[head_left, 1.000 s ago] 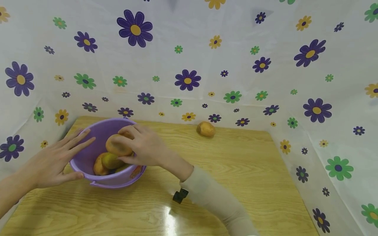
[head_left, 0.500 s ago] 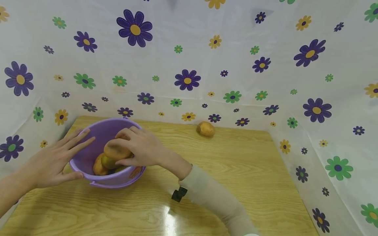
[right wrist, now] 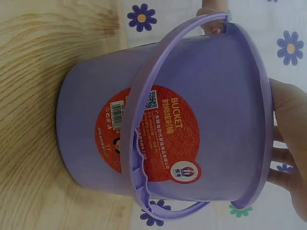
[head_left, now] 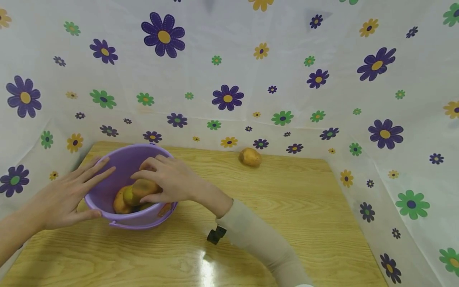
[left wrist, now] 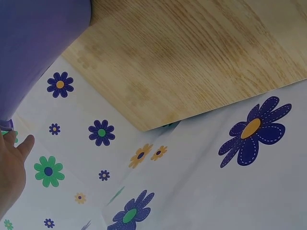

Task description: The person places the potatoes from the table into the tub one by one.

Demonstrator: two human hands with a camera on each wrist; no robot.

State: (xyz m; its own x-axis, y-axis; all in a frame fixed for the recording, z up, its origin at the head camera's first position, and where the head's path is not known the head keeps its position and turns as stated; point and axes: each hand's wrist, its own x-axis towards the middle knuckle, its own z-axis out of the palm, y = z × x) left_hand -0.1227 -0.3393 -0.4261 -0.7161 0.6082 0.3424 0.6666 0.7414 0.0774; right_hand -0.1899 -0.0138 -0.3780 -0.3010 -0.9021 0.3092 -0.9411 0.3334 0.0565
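The purple bucket (head_left: 122, 163) stands at the table's left side, its mouth tipped a little toward me in the head view. My left hand (head_left: 68, 195) rests against its left rim with fingers straight and spread. Over the right rim, my right hand (head_left: 172, 179) reaches in, fingers parted above a brownish potato (head_left: 146, 187) and thumb in front of it. Beneath lie another potato (head_left: 121, 202) and a yellow-green, rounded piece (head_left: 128, 195); the rest is hidden. The right wrist view shows the bucket handle (right wrist: 139, 91) hanging down the side.
One more potato (head_left: 250, 157) lies near the back edge of the wooden table (head_left: 272, 207). White cloth (head_left: 201, 71) with printed flowers surrounds the table at the back and sides. A small black device (head_left: 216, 235) sits by my right sleeve.
The potato at my right hand has dropped lower in the bucket, out from between the fingers, while the right hand stays nearly in place. My left hand has not moved.
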